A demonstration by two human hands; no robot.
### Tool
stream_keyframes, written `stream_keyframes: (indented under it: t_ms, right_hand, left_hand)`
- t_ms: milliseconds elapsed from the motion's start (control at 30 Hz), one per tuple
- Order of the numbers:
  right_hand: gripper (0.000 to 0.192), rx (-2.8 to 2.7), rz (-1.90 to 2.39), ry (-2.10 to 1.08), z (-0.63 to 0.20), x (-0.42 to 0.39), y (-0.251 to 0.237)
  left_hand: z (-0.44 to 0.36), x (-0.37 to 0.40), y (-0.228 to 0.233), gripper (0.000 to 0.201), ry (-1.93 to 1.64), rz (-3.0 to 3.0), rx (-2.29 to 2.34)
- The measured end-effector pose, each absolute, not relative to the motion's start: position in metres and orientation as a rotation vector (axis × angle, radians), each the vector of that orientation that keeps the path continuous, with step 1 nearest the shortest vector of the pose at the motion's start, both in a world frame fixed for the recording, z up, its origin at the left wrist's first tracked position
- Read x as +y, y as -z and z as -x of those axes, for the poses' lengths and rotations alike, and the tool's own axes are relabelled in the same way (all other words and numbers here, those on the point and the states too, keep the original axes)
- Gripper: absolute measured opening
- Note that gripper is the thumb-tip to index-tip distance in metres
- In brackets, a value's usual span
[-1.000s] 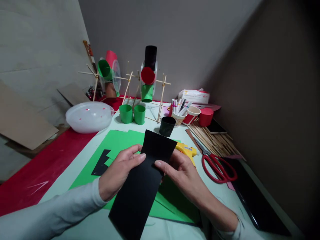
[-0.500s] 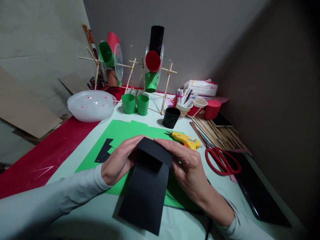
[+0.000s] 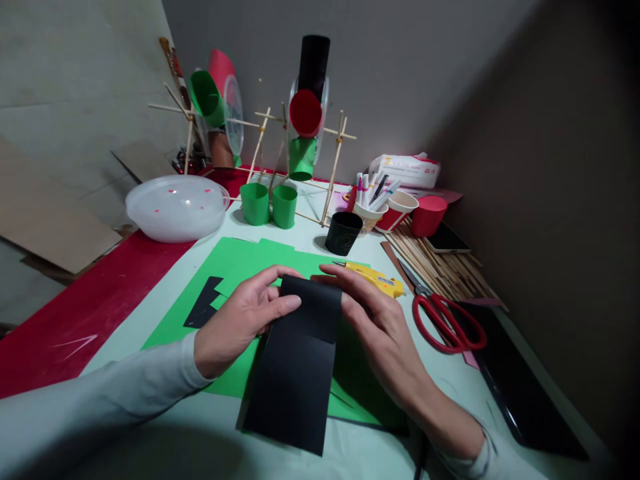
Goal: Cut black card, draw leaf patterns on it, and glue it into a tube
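A long black paper strip (image 3: 293, 383) lies lengthwise in front of me, its far end folded back over itself. My left hand (image 3: 240, 317) grips the folded end at its left edge, thumb on top and the other fingers partly hidden behind. At the right edge is my right hand (image 3: 373, 320), its fingers stretched out and apart, touching the side of the fold. Beneath both hands, green paper sheets (image 3: 235, 257) cover part of the table. A small black paper piece (image 3: 203, 303) lies left of my left hand.
Beyond my right hand lie a yellow glue gun (image 3: 380, 280) and red-handled scissors (image 3: 447, 323). A black paper cup (image 3: 344, 233), two green cups (image 3: 255, 204) and a stick frame with coloured cups (image 3: 337, 160) stand further back. Wooden sticks (image 3: 445, 270) lie right; a clear bowl (image 3: 175, 213) sits left.
The raised fold in the black paper strip has been flattened down. My left thumb has come onto its top, while my right hand's fingers have straightened and loosened at the right edge.
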State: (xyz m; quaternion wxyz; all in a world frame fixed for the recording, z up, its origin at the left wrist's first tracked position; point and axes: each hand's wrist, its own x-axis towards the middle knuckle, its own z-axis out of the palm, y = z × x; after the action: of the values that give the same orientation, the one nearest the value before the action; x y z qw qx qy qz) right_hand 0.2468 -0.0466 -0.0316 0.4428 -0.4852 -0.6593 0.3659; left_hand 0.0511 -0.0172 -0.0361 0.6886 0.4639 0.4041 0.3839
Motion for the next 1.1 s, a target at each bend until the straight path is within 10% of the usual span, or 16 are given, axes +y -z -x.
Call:
stream_keyframes:
  t_ms: [1100]
  right_hand:
    - [0.012,-1.277,1.121,-1.239,-0.238,-0.042,0.036]
  left_hand:
    - [-0.052,-0.018,0.039,0.028,-0.822,-0.842,0.774]
